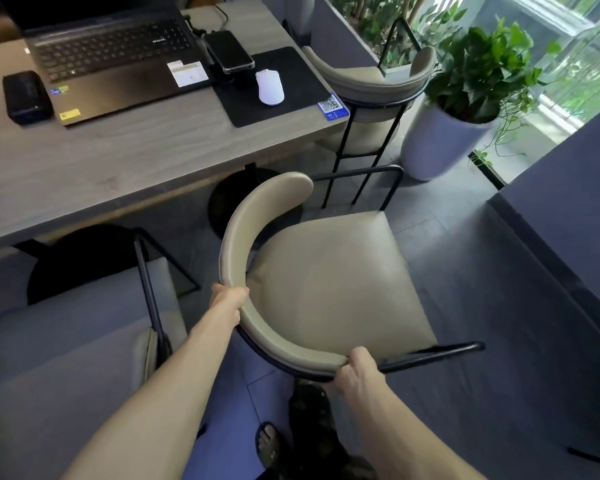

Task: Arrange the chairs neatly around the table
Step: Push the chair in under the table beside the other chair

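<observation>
A beige padded chair [329, 271] with a curved backrest and black metal frame stands off the table's near right corner, its seat turned to the right, away from the table. My left hand [230, 300] grips the backrest on its left side. My right hand [357, 370] grips the backrest's right end, by the black arm rail. The grey wooden table [94, 171] fills the upper left. A second beige chair [378, 84] is tucked in at the table's right end. A third chair [84, 327] sits lower left, partly under the table.
On the table lie a laptop [111, 53], a phone [229, 51], a white mouse [270, 86] on a black mat and a black case [26, 97]. A white plant pot [433, 143] stands right of the tucked chair. A grey ledge [568, 220] runs along the right.
</observation>
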Motion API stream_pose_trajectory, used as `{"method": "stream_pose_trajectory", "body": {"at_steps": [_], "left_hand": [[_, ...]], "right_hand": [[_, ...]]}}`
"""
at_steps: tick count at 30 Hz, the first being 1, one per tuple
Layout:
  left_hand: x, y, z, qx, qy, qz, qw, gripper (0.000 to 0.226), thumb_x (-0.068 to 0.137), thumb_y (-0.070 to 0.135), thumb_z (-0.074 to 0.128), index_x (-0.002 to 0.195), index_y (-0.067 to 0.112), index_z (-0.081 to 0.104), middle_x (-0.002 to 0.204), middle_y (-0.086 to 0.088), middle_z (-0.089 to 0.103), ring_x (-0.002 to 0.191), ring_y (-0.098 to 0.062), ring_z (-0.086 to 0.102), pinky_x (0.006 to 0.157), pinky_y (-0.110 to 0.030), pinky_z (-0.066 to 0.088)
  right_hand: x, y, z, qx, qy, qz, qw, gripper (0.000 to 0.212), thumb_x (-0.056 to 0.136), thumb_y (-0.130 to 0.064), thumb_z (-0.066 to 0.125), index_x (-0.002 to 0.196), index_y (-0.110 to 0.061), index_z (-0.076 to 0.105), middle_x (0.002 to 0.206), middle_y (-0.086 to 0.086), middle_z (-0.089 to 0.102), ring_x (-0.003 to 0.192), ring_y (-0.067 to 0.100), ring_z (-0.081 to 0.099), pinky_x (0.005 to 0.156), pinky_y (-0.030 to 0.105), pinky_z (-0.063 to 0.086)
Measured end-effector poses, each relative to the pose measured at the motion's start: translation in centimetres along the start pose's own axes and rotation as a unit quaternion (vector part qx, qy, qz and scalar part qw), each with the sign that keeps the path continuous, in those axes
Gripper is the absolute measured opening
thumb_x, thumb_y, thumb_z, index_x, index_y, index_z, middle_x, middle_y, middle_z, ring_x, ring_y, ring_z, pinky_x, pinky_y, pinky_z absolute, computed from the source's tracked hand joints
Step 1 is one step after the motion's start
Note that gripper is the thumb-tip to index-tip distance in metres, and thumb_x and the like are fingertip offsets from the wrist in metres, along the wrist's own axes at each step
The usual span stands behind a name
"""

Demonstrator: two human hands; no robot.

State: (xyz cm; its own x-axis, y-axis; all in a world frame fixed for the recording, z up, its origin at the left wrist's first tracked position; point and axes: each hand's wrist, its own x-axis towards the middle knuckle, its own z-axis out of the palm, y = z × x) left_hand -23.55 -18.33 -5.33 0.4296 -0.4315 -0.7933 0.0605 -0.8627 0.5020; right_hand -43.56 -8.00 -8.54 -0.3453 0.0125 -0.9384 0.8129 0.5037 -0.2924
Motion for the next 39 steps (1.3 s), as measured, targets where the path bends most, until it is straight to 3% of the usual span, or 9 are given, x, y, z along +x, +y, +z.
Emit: {"method": "stream_pose_trajectory", "body": {"at_steps": [7,14,17,21,26,30,33,37,39], "left_hand": [[-1.8,-4.2,-2.1,-0.017,-0.03,-0.097,0.995,0.079,0.085,0.017,0.07,0.145,0.016,0.019,0.146,-0.02,0.039,0.126,-0.045,0.046,0.096,-0.073,0.034],[-1.6,-8.3,-2.5,-0.027,-0.059,-0.136,0.989,0.097,0.073,0.036,0.08,0.15,0.015,0.025,0.144,-0.016,0.047,0.118,-0.038,0.055,0.101,-0.07,0.028],[-2.1,-9.4,-2.3,-0.049,-0.081,-0.161,0.982,0.084,0.071,0.044,0.081,0.14,0.013,0.043,0.135,-0.015,0.056,0.105,-0.034,0.061,0.102,-0.066,0.031],[-3.8,-9.9,-1.2,-0.061,-0.116,-0.176,0.976,0.074,0.078,0.05,0.074,0.137,0.015,0.046,0.12,-0.013,0.06,0.113,-0.035,0.06,0.102,-0.062,0.033],[-4.7,-7.9,-2.2,-0.064,-0.113,-0.198,0.971,0.103,0.068,0.052,0.08,0.151,0.017,0.03,0.154,-0.013,0.037,0.136,-0.042,0.039,0.108,-0.072,0.006],[-2.7,-3.4,-3.2,-0.079,-0.066,-0.101,0.989,0.113,0.059,0.059,0.083,0.151,0.017,0.032,0.153,-0.007,0.04,0.139,-0.032,0.039,0.115,-0.055,0.023],[0.0,0.1,-3.3,-0.056,-0.018,-0.007,0.998,0.116,0.064,0.047,0.084,0.154,0.019,0.018,0.149,-0.01,0.043,0.129,-0.031,0.048,0.107,-0.048,0.04],[2.4,2.4,-2.1,-0.04,-0.014,0.04,0.998,0.104,0.075,0.034,0.081,0.154,0.016,0.016,0.137,-0.01,0.049,0.123,-0.035,0.054,0.101,-0.051,0.046],[4.6,2.8,-1.8,-0.032,-0.006,0.053,0.998,0.111,0.062,0.041,0.088,0.15,0.011,0.027,0.137,-0.016,0.053,0.116,-0.037,0.059,0.097,-0.055,0.049]], "right_hand": [[0.7,-1.4,-1.8,-0.034,0.032,-0.104,0.993,0.074,0.078,-0.005,0.06,0.143,-0.024,0.029,0.123,-0.002,0.047,0.101,0.032,0.061,0.089,0.069,0.049],[-0.2,-3.7,-2.4,-0.088,0.015,-0.135,0.987,0.062,0.087,-0.001,0.05,0.144,-0.013,0.029,0.126,0.007,0.047,0.099,0.028,0.055,0.097,0.048,0.048],[-0.4,-5.2,-2.6,-0.123,-0.003,-0.145,0.982,0.067,0.088,-0.001,0.05,0.15,-0.013,0.025,0.134,0.005,0.047,0.102,0.024,0.051,0.097,0.041,0.047],[1.1,-7.1,-2.7,-0.138,-0.02,-0.159,0.977,0.064,0.09,-0.001,0.049,0.149,-0.011,0.025,0.146,0.012,0.045,0.108,0.023,0.05,0.105,0.043,0.043],[2.7,-7.6,-2.4,-0.1,-0.003,-0.129,0.987,0.071,0.083,-0.006,0.056,0.149,-0.01,0.031,0.143,0.012,0.051,0.118,0.033,0.059,0.101,0.049,0.049],[2.0,-6.7,-2.0,-0.013,0.021,-0.102,0.995,0.053,0.09,-0.009,0.055,0.141,-0.011,0.043,0.133,0.005,0.058,0.099,0.024,0.059,0.095,0.042,0.051],[2.5,-5.8,-1.2,-0.008,0.025,-0.096,0.995,0.01,0.091,-0.013,0.05,0.095,-0.022,0.049,0.119,0.003,0.054,0.079,0.021,0.051,0.094,0.035,0.043],[6.4,-5.2,-1.5,-0.036,0.005,-0.08,0.996,0.025,0.074,-0.014,0.058,0.098,-0.02,0.057,0.116,0.006,0.065,0.088,0.025,0.062,0.084,0.04,0.054],[7.2,-5.6,-1.8,-0.05,-0.004,-0.063,0.997,0.004,0.076,-0.013,0.057,0.079,-0.015,0.055,0.101,0.007,0.066,0.072,0.023,0.056,0.071,0.032,0.048]]}}
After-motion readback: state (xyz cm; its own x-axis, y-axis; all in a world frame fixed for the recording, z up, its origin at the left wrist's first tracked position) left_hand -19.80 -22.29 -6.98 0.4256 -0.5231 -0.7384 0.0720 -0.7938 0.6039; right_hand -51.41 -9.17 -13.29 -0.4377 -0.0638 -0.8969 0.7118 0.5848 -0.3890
